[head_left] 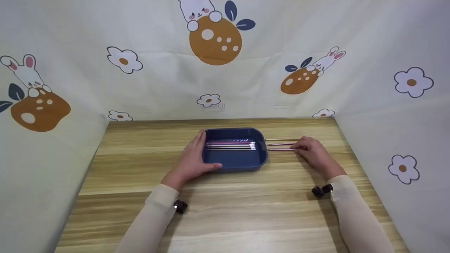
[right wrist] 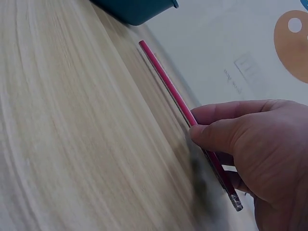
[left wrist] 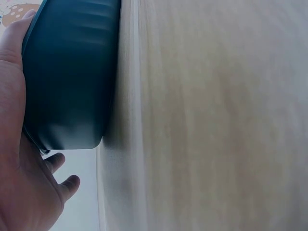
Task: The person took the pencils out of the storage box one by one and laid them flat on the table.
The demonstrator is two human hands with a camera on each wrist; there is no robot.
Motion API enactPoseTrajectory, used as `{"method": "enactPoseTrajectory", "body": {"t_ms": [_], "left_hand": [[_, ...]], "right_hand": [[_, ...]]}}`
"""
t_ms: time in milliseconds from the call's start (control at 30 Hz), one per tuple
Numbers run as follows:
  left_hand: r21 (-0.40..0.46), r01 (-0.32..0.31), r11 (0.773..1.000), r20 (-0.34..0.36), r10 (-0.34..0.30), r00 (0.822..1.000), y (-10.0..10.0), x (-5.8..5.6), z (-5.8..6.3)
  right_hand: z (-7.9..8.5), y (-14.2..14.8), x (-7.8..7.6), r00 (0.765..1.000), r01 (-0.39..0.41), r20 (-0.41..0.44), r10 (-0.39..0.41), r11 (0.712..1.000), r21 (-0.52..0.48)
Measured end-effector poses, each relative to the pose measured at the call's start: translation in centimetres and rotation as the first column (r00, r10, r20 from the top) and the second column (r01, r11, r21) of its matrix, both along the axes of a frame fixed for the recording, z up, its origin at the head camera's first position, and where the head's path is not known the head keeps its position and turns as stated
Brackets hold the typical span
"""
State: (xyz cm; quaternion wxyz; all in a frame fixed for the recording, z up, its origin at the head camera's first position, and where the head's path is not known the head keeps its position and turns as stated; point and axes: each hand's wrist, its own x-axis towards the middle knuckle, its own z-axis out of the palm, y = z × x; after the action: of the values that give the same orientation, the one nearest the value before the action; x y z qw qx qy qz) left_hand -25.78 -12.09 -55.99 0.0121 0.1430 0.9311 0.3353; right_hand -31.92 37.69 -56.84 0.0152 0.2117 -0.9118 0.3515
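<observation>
The pink pencil (head_left: 281,149) lies on the wooden worktop (head_left: 225,211) just right of the blue tray (head_left: 242,162), its eraser end pinched between thumb and fingers of the right hand (head_left: 314,151); no lettering on it can be read. Two more pencils (head_left: 281,141) lie parallel just behind it, and several others (head_left: 230,145) rest side by side inside the tray. The left hand (head_left: 192,158) holds the tray's left rim, fingers straight along the side and thumb at the near edge, with a cloth printed with rabbits and flowers (head_left: 225,52) hanging behind.
</observation>
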Motion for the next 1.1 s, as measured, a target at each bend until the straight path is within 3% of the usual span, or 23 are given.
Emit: {"method": "enactPoseTrajectory", "body": {"t_ms": [567,1100], "left_hand": [[-0.004,0.005,1.0,-0.012,-0.005,1.0,0.0,-0.02,-0.11],[0.005,0.012,1.0,-0.023,-0.012,1.0,0.06,-0.01,-0.1]], "right_hand": [[-0.31,-0.15,-0.08,0.999,-0.017,-0.031,0.018,1.0,0.025],[-0.26,-0.83,0.09,1.0,0.029,-0.012,-0.029,0.999,-0.021]]}}
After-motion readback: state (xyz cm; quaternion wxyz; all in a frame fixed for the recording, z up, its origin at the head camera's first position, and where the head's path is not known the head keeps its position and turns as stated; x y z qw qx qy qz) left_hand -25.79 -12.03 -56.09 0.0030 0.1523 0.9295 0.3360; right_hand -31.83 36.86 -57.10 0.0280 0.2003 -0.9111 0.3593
